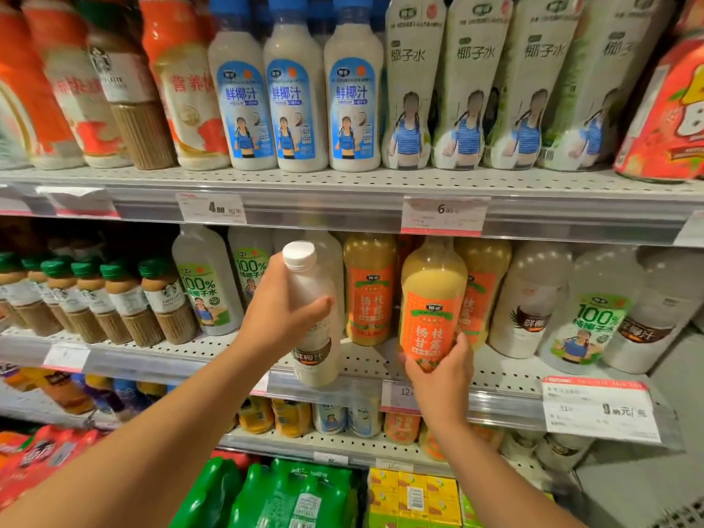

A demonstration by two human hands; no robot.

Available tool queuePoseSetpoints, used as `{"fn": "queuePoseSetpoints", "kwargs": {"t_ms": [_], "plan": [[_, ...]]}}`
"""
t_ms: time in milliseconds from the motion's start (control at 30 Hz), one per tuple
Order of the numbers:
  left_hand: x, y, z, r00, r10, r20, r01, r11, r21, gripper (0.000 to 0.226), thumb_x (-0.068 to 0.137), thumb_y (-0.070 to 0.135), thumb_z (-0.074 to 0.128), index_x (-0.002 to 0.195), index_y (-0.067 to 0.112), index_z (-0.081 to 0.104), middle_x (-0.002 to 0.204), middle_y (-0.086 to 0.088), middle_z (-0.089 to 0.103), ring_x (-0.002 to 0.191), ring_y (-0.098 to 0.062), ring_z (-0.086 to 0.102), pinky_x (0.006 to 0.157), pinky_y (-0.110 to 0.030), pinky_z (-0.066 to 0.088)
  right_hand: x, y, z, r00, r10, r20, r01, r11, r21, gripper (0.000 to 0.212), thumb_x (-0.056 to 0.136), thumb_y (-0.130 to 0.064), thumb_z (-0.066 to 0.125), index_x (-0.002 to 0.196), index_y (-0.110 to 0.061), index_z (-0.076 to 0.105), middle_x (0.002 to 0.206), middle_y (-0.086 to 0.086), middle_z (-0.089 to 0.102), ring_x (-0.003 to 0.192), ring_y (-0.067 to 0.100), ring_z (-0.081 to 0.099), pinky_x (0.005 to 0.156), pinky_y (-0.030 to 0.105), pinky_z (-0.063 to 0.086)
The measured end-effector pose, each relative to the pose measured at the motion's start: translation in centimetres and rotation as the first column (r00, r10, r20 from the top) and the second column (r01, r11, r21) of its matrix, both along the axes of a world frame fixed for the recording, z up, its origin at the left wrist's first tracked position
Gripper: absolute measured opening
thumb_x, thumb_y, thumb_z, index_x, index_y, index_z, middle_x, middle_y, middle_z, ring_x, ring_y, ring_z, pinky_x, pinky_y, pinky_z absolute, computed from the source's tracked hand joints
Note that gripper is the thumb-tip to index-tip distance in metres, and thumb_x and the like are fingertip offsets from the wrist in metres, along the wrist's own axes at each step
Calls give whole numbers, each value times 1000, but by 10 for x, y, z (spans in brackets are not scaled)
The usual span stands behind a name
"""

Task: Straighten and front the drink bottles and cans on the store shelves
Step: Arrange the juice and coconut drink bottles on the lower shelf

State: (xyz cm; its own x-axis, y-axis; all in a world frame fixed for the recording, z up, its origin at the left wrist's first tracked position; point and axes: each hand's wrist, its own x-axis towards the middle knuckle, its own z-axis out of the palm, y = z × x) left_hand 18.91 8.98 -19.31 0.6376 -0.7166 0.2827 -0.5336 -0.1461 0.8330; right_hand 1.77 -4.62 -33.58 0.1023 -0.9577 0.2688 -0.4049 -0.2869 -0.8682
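**Two bottles in hand at the middle shelf**

The left hand (pixel 284 314) wraps the upper body of a white coconut-milk bottle (pixel 314 322), fingers curled round it and thumb across the front; the bottle hangs tilted over the front lip of the middle shelf (pixel 213 346). The right hand (pixel 442 369) cups the base of an orange mango-drink bottle (pixel 432 306), fingers pinching its lower label, just right of the white bottle and upright over that same shelf's edge. Both look full, so probably heavy, stiff-walled and slick on the film label; a hold low on the body or at the shoulder should steady them better than the cap. Behind the orange bottle stand more of its kind (pixel 369 287).
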Motion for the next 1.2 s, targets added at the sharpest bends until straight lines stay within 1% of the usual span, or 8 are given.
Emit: {"fn": "queuePoseSetpoints", "kwargs": {"t_ms": [167, 333, 500, 700, 867, 1033, 1100, 1200], "plan": [[2, -3, -2, 1000, 2, 10, -2, 1000, -8, 60, 77, 30, 79, 118, 40, 36, 113, 8, 55, 102, -9, 57, 88, -41, 53, 8, -10, 3, 1000, -10, -16, 10, 1000, -16, 85, 71, -37, 85, 137, -16, 36, 127, 5, 52, 114, 26, 53, 88, 44, 53], [0, -2, -2, 1000, -6, 2, 6, 1000, -3, 61, 77, 29, 78, 121, 37, 36, 115, 8, 55, 106, -13, 57, 92, -47, 52, 21, -22, 5, 996, -8, -87, 7, 1000, -10, 90, 73, -37, 83, 142, -13, 31, 135, 10, 46, 124, 29, 46, 95, 44, 46], [0, -2, -2, 1000, -17, 1, 17, 1000, -1, 65, 78, 28, 79, 125, 35, 36, 118, 7, 54, 109, -15, 56, 95, -48, 51, 28, -17, -3, 987, -79, -139, 86, 995, 41, 95, 71, -43, 81, 142, -6, 31, 138, 16, 42, 124, 35, 42, 95, 48, 45], [1, -2, -4, 999, -32, -9, 32, 999, -8, 65, 77, 26, 79, 127, 32, 37, 119, 7, 55, 110, -13, 57, 95, -48, 51, 37, -26, -2, 981, -156, -113, 170, 977, 131, 86, 66, -38, 85, 135, -8, 43, 131, 12, 50, 117, 33, 52, 93, 49, 49], [2, -6, -2, 1000, -25, 13, 25, 1000, -3, 62, 77, 27, 79, 122, 35, 37, 117, 7, 55, 108, -12, 57, 94, -48, 51, 43, -36, 4, 974, -204, -100, 223, 941, 254, 78, 62, -41, 88, 122, -8, 52, 125, 9, 54, 106, 35, 60, 82, 47, 52], [4, -3, -4, 999, -31, -6, 31, 999, -7, 62, 77, 27, 79, 123, 36, 38, 119, 5, 55, 109, -13, 58, 94, -48, 52, 47, -44, 2, 960, -223, -172, 257, 943, 213, 66, 64, -47, 86, 108, -8, 55, 113, 10, 60, 98, 37, 62, 80, 44, 50], [4, -2, -4, 999, -41, -7, 40, 999, -7, 60, 77, 27, 78, 121, 37, 38, 120, 4, 54, 110, -13, 57, 94, -48, 52, 47, -43, 1, 959, -218, -182, 252, 948, 193, 65, 65, -45, 86, 109, -7, 55, 115, 12, 59, 100, 38, 61, 82, 45, 50], [5, -4, -3, 999, -50, -11, 50, 999, -3, 59, 77, 28, 78, 118, 41, 37, 119, 6, 55, 109, -11, 57, 93, -45, 52, 43, -40, -1, 975, -155, -156, 186, 961, 203, 57, 73, -30, 83, 117, -6, 55, 122, 13, 55, 104, 38, 59, 85, 46, 51]]}}
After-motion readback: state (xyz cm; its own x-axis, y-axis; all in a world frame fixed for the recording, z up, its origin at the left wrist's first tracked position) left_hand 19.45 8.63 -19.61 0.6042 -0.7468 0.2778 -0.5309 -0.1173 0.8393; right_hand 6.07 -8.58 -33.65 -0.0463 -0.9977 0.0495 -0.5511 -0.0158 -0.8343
